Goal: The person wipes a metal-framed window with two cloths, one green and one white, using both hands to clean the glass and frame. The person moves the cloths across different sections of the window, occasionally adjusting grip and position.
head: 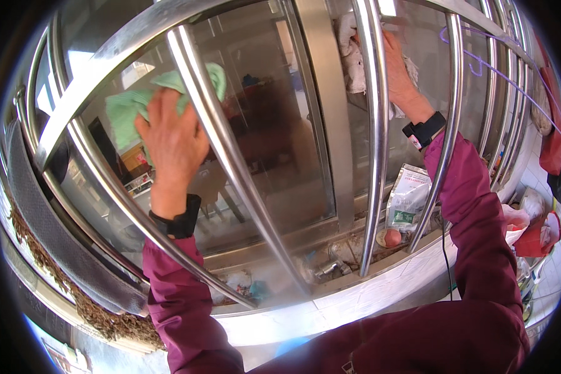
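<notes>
Both my arms reach between the polished metal bars [229, 135] of a window guard. My left hand [173, 135] presses a green cloth [126, 114] against the window glass [266, 154], fingers spread over it. One bar crosses in front of part of that cloth. Right of the metal window frame [325, 93], my right hand [399, 70] holds a whitish, worn rag [354, 61] on another pane. A bar hides part of the rag and of my right fingers. Dark straps circle both wrists.
On the sill stands a plastic packet [407, 198] bearing writing, beside a round reddish object [392, 237] and a small metal fitting [332, 269]. A purple wire hanger [479, 63] hangs on the bars at right. A dark grey mat [51, 224] drapes at left. Bags [537, 233] lie lower right.
</notes>
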Available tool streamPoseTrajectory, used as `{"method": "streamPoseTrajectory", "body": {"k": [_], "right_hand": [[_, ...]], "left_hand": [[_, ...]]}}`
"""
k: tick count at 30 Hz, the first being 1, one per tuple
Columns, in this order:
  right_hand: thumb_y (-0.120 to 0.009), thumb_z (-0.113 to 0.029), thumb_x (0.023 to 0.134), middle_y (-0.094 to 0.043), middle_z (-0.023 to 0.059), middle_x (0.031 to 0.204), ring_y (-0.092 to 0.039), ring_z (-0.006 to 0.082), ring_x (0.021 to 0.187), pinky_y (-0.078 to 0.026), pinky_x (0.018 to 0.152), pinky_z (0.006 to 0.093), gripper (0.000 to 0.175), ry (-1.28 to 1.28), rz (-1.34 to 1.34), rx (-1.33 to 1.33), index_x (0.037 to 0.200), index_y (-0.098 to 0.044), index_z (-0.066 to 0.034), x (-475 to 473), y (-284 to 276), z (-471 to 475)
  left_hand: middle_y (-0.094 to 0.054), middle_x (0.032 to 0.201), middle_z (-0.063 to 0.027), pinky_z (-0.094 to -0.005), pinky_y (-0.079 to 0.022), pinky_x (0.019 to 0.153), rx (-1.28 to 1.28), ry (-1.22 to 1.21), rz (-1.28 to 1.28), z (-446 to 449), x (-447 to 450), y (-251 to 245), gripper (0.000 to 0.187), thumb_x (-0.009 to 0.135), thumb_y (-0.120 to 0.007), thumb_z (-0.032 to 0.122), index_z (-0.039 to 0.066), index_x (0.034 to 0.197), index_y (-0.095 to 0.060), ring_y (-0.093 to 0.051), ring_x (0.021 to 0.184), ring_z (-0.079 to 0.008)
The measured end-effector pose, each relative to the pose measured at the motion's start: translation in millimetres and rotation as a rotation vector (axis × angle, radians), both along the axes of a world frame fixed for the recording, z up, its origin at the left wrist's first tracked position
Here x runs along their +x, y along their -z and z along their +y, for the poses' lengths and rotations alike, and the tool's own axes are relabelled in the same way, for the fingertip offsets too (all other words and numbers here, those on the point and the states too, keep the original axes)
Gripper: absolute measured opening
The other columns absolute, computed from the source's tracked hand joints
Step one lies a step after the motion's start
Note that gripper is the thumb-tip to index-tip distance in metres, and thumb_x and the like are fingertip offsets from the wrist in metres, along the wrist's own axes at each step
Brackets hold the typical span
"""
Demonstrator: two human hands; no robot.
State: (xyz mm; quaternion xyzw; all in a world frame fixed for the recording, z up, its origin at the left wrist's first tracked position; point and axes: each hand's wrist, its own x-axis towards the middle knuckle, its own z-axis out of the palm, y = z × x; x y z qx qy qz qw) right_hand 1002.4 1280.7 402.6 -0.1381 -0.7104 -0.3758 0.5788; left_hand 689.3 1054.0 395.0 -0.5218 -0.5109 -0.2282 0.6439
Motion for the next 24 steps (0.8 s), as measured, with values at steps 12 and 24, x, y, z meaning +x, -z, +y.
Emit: {"method": "streamPoseTrajectory", "body": {"k": [12, 24], "right_hand": [[-0.056, 0.002, 0.069, -0.052, 0.0092, 0.117, -0.045, 0.0309, 0.113, -0.037, 0.093, 0.0419, 0.042, -0.015, -0.266, -0.094, 0.109, -0.056, -0.0121, 13, 56, -15], [-0.064, -0.007, 0.07, -0.051, 0.0071, 0.122, -0.045, 0.0259, 0.118, -0.039, 0.094, 0.0381, 0.033, 0.041, -0.667, -0.126, 0.103, -0.059, -0.0113, 51, 99, -40]], "left_hand": [[-0.057, 0.104, 0.0029, -0.05, -0.037, 0.092, -0.519, 0.172, 0.436, 6, 19, 101, 0.029, 0.074, -0.061, 0.025, 0.022, 0.101, -0.069, -0.052, 0.114, -0.0208], [-0.057, 0.1, 0.0027, -0.039, -0.044, 0.081, -0.569, 0.208, 0.525, 5, 19, 107, 0.023, 0.075, -0.06, 0.024, 0.021, 0.096, -0.068, -0.054, 0.111, -0.0176]]}}
